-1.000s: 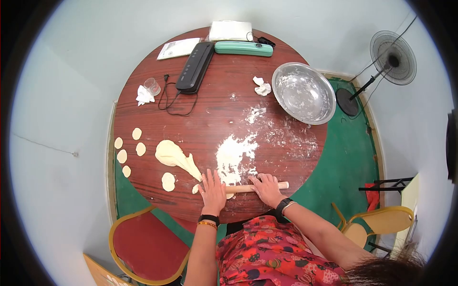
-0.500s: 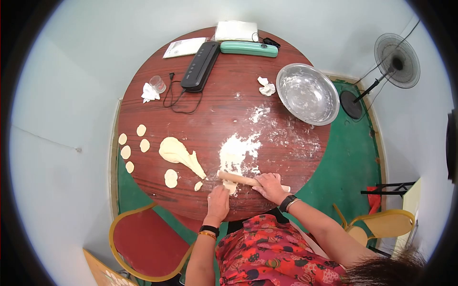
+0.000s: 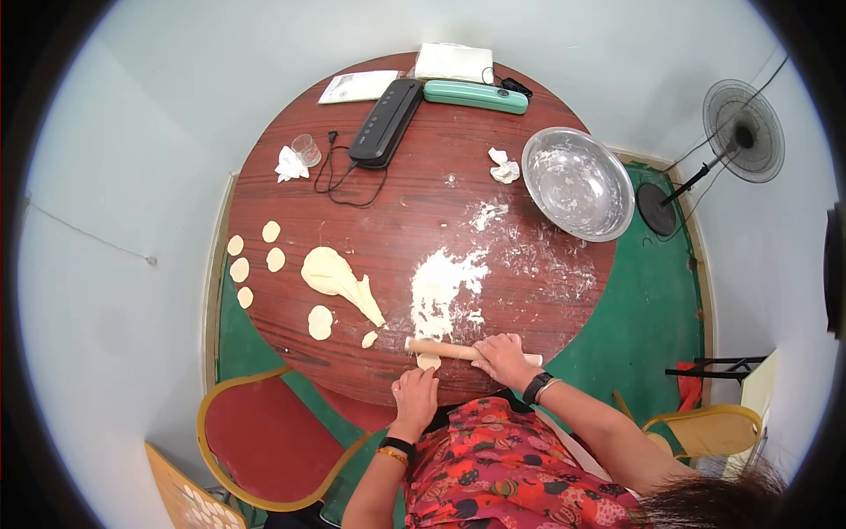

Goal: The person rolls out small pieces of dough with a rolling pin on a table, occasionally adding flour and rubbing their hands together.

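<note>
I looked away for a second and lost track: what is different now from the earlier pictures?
The left hand has let go of the rolling pin and drawn back to the near edge of the small dough piece. The pin's left end has swung forward. The right hand stays on the pin; the large dough lump and metal bowl lie as before.

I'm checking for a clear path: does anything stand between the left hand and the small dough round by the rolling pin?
Nothing visible does. The left hand is right at the near edge of the dough round; the rolling pin lies along its far side.
</note>
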`<state>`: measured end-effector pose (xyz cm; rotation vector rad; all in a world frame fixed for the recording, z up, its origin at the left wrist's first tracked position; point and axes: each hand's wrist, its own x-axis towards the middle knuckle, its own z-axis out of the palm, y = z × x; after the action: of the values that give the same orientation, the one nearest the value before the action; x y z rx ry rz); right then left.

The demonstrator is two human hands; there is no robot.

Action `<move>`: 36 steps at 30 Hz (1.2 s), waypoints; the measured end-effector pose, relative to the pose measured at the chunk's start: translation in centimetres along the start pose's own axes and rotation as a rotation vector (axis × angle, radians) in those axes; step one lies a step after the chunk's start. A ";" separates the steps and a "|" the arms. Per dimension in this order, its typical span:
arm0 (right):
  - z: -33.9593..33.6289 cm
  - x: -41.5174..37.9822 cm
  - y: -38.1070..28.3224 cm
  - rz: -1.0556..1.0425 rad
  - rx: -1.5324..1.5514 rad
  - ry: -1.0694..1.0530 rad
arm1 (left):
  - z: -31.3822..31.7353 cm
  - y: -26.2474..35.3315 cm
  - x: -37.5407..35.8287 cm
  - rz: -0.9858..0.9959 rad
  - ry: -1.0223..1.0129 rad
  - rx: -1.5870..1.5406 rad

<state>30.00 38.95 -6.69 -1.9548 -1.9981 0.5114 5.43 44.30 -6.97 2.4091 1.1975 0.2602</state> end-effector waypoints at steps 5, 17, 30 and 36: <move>0.6 -1.0 -0.6 -0.111 -0.029 0.012 | -1.0 -0.7 -0.3 -0.096 0.168 -0.081; 0.0 -0.4 -2.0 0.050 -0.174 0.062 | -1.9 -2.3 5.4 -0.112 -0.264 0.173; -0.2 2.6 -0.4 0.124 -0.062 0.098 | -2.2 -3.0 11.2 -0.038 -0.256 0.185; 0.9 1.9 1.3 -0.012 0.001 0.035 | -1.4 -2.3 9.4 -0.093 0.026 0.150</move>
<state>30.72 40.79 -8.17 -1.9373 -1.9867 0.4720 9.03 53.41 -7.05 2.4741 1.3820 0.1792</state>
